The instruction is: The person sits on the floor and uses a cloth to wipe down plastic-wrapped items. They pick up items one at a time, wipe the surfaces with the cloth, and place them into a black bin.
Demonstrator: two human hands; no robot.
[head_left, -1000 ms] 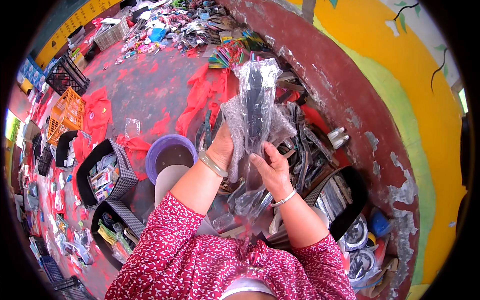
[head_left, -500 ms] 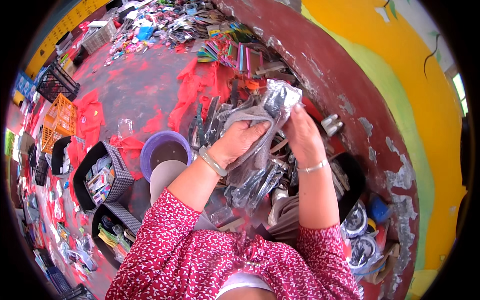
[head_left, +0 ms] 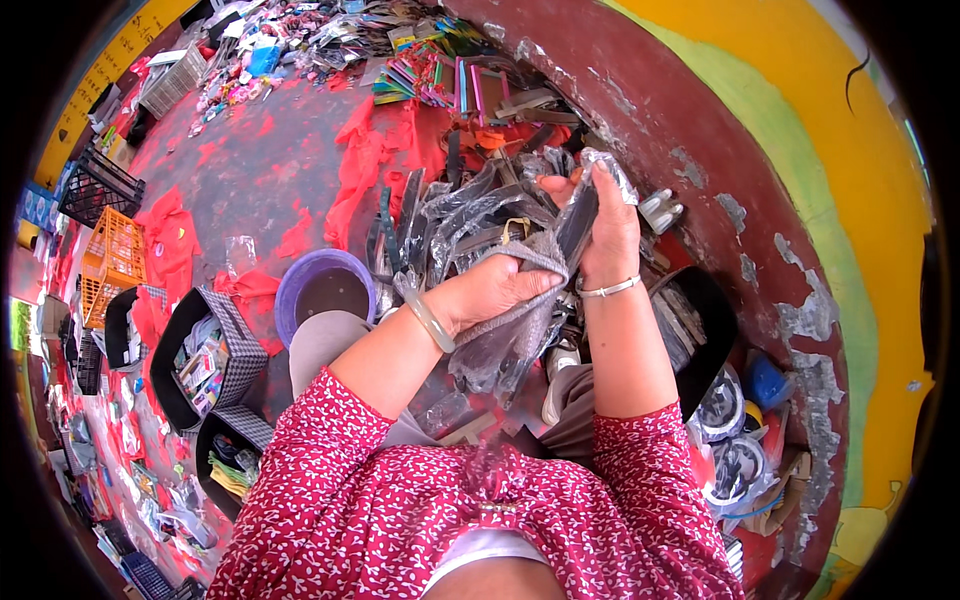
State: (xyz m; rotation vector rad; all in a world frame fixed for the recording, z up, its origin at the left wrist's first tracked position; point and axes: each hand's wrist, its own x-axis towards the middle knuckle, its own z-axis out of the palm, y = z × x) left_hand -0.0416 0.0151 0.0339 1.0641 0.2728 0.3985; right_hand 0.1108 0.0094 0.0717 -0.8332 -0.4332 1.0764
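Observation:
A grey cloth point(head_left: 545, 246) is bunched in my left hand point(head_left: 496, 294), its fingers closed and thumb pressed on top. The cloth lies against the lower end of a dark flat strip-like object point(head_left: 573, 226), whose exact kind I cannot make out. My right hand point(head_left: 612, 235) is closed round the upper part of that object from the right. Shiny clear plastic point(head_left: 612, 172) shows at its top end. Below and beyond my hands lies a heap of dark strip-like pieces in clear plastic point(head_left: 462, 222).
A purple bucket point(head_left: 283, 300) holding murky water stands left of my knee. Checked boxes point(head_left: 240, 345) of small goods sit further left, near an orange crate point(head_left: 118, 245). At right, a black bin point(head_left: 722, 340) stands near the peeling red wall point(head_left: 740, 180).
My right hand has turned and now wraps the dark object, which stands more upright. The left hand with the cloth has moved slightly right and down along it.

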